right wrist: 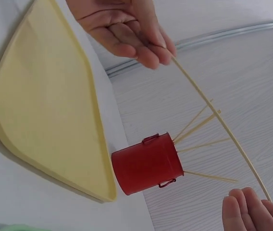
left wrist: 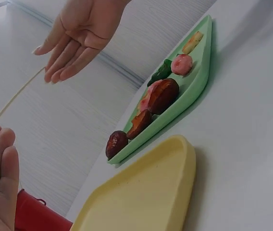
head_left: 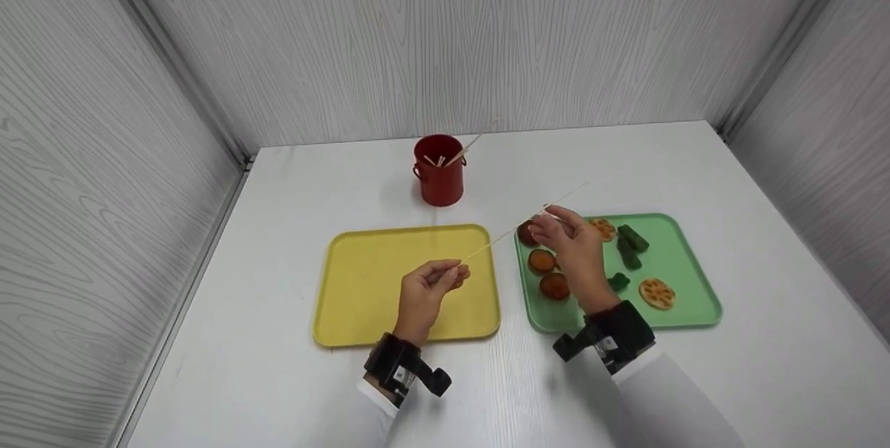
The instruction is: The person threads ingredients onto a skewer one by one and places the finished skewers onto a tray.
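A thin wooden skewer (head_left: 502,237) slants up to the right between my two hands. My left hand (head_left: 430,288) pinches its lower end between thumb and fingertips, above the yellow tray (head_left: 361,295). Higher up the skewer is my right hand (head_left: 571,246), its fingers loosely extended and touching the shaft, thumb apart from them in the right wrist view. The skewer's far tip extends past that hand. Beneath the right hand lies a green tray (head_left: 685,281) with brown round pieces (head_left: 541,261), lotus root slices (head_left: 657,293) and dark green pieces (head_left: 629,253), partly hidden by the hand and wrist.
Behind the yellow tray stands a red bucket (head_left: 442,184) with small handles, several skewers (right wrist: 208,176) sticking out of it. Pale wood-grain panels (head_left: 389,44) enclose the white table (head_left: 278,204) at the back and both sides.
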`<state>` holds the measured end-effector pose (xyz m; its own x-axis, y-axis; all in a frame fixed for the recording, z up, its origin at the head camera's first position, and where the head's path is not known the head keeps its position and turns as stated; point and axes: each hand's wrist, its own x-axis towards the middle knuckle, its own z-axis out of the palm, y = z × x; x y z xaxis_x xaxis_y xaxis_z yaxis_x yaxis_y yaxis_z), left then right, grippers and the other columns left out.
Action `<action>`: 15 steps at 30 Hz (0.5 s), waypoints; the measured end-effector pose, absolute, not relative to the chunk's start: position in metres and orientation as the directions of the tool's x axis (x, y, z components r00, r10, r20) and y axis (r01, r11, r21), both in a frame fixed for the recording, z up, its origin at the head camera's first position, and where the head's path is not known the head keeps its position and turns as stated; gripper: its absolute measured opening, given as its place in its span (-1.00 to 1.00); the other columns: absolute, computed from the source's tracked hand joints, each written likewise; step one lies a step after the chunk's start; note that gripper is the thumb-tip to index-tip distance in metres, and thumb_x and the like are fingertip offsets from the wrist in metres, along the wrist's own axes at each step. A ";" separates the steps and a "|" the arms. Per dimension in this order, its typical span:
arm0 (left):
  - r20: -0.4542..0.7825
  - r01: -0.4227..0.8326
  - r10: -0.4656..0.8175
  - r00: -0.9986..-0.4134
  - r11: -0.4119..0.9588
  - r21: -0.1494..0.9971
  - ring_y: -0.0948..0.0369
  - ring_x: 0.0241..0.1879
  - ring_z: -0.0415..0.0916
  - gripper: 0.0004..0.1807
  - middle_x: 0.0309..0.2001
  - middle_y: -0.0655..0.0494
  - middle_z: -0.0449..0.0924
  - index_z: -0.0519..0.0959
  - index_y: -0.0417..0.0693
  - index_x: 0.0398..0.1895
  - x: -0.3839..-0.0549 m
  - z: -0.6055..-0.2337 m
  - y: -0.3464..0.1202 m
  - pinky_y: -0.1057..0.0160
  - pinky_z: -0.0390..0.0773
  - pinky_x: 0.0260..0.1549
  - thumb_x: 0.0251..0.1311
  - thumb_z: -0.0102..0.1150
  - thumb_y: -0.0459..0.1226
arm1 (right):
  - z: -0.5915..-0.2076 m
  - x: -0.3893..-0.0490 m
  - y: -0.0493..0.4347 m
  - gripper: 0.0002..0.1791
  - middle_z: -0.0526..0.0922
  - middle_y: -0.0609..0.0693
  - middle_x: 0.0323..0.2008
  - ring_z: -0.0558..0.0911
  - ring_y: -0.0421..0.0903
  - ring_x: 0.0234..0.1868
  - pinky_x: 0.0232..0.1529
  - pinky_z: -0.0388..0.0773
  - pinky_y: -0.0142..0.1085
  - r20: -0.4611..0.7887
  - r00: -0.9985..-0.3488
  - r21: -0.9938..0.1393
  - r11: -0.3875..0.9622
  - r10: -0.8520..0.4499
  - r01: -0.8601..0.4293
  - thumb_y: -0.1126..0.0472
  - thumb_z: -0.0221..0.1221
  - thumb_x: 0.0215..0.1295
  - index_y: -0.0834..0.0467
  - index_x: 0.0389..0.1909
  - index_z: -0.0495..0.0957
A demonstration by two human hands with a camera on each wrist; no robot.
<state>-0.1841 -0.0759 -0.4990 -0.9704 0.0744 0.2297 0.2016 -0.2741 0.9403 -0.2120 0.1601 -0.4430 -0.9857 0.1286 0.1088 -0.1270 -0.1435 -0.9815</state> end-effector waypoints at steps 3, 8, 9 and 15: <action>0.231 0.196 0.117 -0.966 -0.253 0.947 0.16 -0.19 0.68 -0.70 -0.18 -0.28 0.68 0.49 -0.64 -0.06 -0.184 -0.501 -0.074 0.19 0.65 -0.14 0.29 0.15 -0.46 | -0.440 -0.213 0.159 -0.62 0.69 0.17 -0.12 0.69 -0.01 -0.09 0.01 0.60 -0.22 0.101 -0.988 -0.974 -0.189 0.118 -0.122 0.26 0.12 0.41 0.32 0.17 0.39; 0.196 0.157 0.187 -0.963 -0.204 0.966 0.11 -0.17 0.68 -0.69 -0.17 -0.30 0.67 0.50 -0.61 -0.04 -0.182 -0.504 -0.073 0.18 0.64 -0.13 0.29 0.17 -0.44 | -0.438 -0.212 0.161 -0.59 0.66 0.26 -0.09 0.70 -0.03 -0.11 0.02 0.59 -0.19 0.082 -0.991 -0.965 -0.241 0.103 -0.105 0.22 0.15 0.39 0.34 0.14 0.34; 0.187 0.149 0.199 -0.962 -0.192 0.970 0.11 -0.16 0.68 -0.71 -0.16 -0.30 0.67 0.52 -0.59 -0.05 -0.181 -0.504 -0.072 0.19 0.64 -0.13 0.29 0.17 -0.44 | -0.438 -0.212 0.161 -0.59 0.66 0.27 -0.08 0.69 -0.02 -0.11 0.03 0.59 -0.18 0.081 -0.992 -0.964 -0.245 0.098 -0.103 0.22 0.15 0.39 0.35 0.13 0.33; 0.152 0.114 0.273 -0.950 -0.150 0.982 0.13 -0.19 0.68 -0.76 -0.16 -0.36 0.65 0.57 -0.53 -0.09 -0.178 -0.509 -0.070 0.24 0.65 -0.16 0.27 0.18 -0.46 | -0.440 -0.211 0.165 -0.61 0.69 0.20 -0.11 0.69 -0.04 -0.10 0.04 0.58 -0.19 0.081 -0.993 -0.968 -0.229 0.080 -0.097 0.17 0.11 0.42 0.36 0.08 0.35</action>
<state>-0.1784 -0.0700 -0.5093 -0.9498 0.2731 0.1523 0.1142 -0.1504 0.9820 -0.2108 0.1646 -0.4400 -0.9935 0.0801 0.0809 -0.0974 -0.2295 -0.9684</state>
